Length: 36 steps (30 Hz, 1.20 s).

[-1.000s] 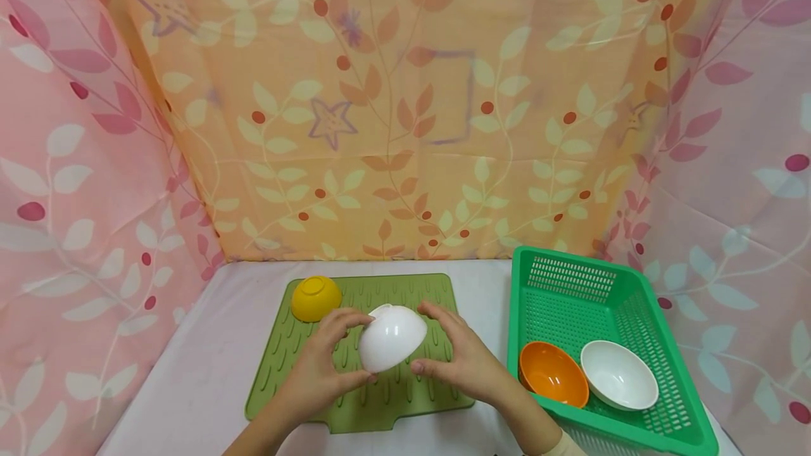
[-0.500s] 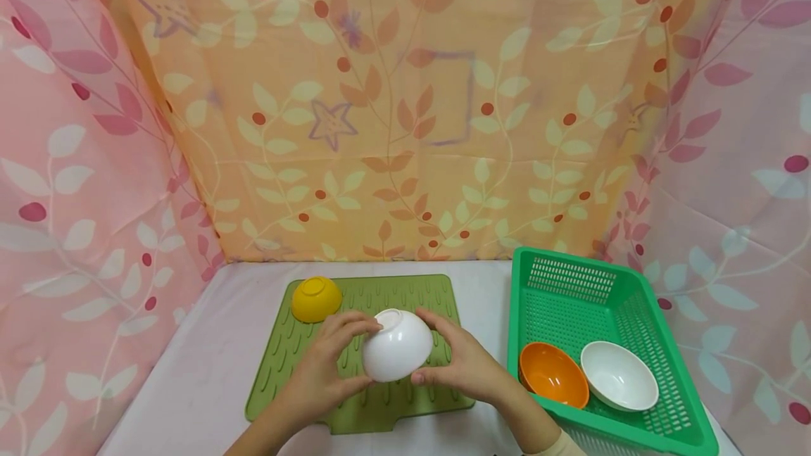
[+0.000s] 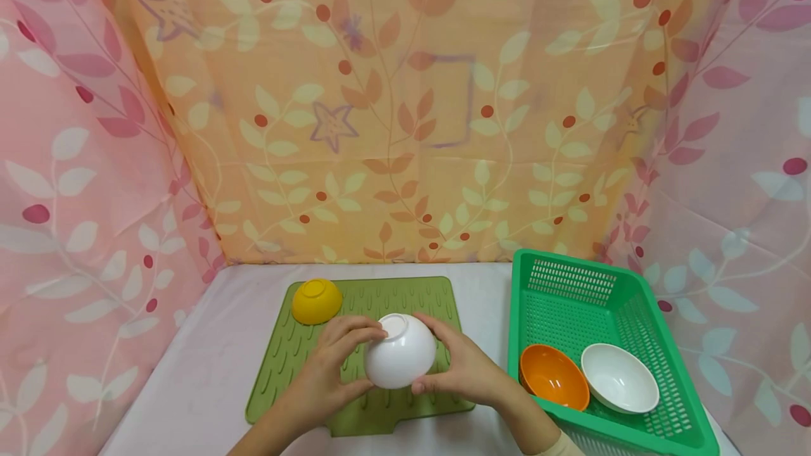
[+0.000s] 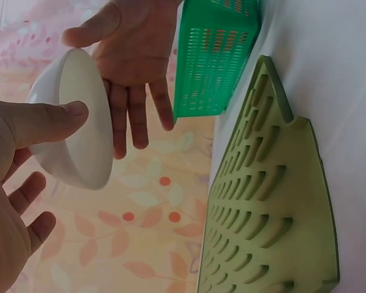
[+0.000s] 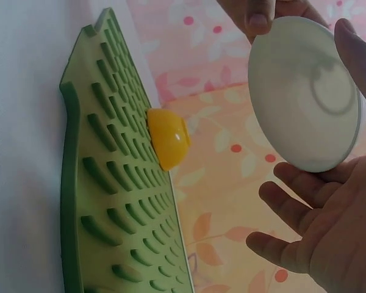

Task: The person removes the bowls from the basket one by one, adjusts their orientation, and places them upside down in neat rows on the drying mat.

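In the head view, the white bowl (image 3: 402,361) is held low in the middle of the frame, base up, above the mat (image 3: 405,294). It is gripped by the left hand (image 3: 326,368), while the right hand (image 3: 465,364) is set along its other side with fingers extended; whether any weight is borne there cannot be told. The yellow bowl (image 3: 317,303) is seen upside down at the mat's upper left; the orange bowl (image 3: 554,377) and a second bowl (image 3: 619,378) are carried in the basket (image 3: 570,315) at lower right.

In the left wrist view, the left thumb is laid over the rim into the hollow. This pinch would best be made firm but light, with the right hand used as support and the rim levelled gently to avoid a slip. The mouth is turned to the right, towards the mat. Being round, the bowl is given no true long axis; its rim is drawn as an oval running roughly top to bottom.

In the right wrist view, the mouth is turned leftward and to the camera, the oval leaned from upper left to lower right.
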Motion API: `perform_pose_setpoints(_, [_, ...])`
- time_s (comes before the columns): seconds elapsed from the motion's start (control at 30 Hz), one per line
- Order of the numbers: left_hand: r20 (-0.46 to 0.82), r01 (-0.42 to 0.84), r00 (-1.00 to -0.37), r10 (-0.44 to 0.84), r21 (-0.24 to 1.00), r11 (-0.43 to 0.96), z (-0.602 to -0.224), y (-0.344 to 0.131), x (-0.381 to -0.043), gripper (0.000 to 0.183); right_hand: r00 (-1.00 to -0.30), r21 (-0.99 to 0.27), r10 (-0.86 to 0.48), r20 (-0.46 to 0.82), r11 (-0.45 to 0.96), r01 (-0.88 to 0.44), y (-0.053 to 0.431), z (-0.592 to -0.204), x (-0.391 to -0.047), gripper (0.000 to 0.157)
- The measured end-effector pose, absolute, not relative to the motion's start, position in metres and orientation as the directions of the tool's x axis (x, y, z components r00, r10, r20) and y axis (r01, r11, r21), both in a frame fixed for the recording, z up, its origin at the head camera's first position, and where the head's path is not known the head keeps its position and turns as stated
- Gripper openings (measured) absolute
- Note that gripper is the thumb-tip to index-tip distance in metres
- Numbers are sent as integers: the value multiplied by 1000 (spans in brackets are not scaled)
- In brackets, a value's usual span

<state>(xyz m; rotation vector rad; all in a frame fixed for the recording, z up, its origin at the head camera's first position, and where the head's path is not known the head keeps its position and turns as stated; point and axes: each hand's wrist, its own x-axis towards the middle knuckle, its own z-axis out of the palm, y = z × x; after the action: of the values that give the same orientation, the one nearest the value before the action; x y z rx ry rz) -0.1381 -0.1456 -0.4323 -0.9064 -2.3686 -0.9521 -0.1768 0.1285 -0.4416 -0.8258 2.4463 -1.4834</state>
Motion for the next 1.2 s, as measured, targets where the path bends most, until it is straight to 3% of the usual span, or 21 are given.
perform_pose_setpoints(0.3, [605, 741, -659, 447, 421, 522, -434, -145, -138, 79, -827, -868, -544, 143, 333, -369, 127, -443, -177, 101])
perform_pose_setpoints(0.73, [608, 739, -661, 440, 427, 520, -434, -146, -138, 81, -865, -885, -469, 179, 308, -350, 122, -444, -177, 90])
perform_pose_setpoints(1.2, [573, 685, -721, 389, 506, 524, -432, -145, -135, 89, -871, -935, -455, 185, 192, -298, 122, -449, -180, 89])
